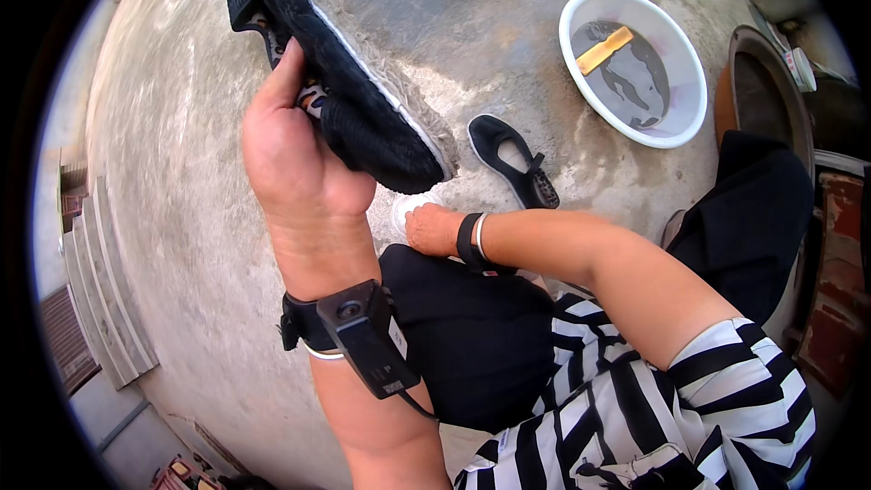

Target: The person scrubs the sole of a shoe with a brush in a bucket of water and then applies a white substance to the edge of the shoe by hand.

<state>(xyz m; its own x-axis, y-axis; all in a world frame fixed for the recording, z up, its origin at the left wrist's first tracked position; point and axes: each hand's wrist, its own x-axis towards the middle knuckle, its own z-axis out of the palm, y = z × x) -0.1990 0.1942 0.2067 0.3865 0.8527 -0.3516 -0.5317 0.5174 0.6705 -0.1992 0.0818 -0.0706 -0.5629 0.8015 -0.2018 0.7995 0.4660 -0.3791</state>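
My left hand point(299, 143) grips a black cloth shoe point(340, 82) with a white edge, a patterned lining and a rough, fuzzy grey sole side; the shoe is held up at the upper left. Lower down, my right hand point(432, 228) reaches to a small round white item point(408, 209) on the ground, its fingertips at or inside the rim; whether they hold anything is hidden. Another black shoe point(500, 143) with a strap lies on the concrete, opening upward. At the upper right a white plastic basin point(695, 102) holds greyish water and a yellow brush or block point(604, 51).
Beside the basin on the right stands a large brown round vessel point(731, 92), with a small white tub point(800, 69) near its rim. Pale slabs point(109, 286) lie at the left. My black-trousered knees are bent in front of me.
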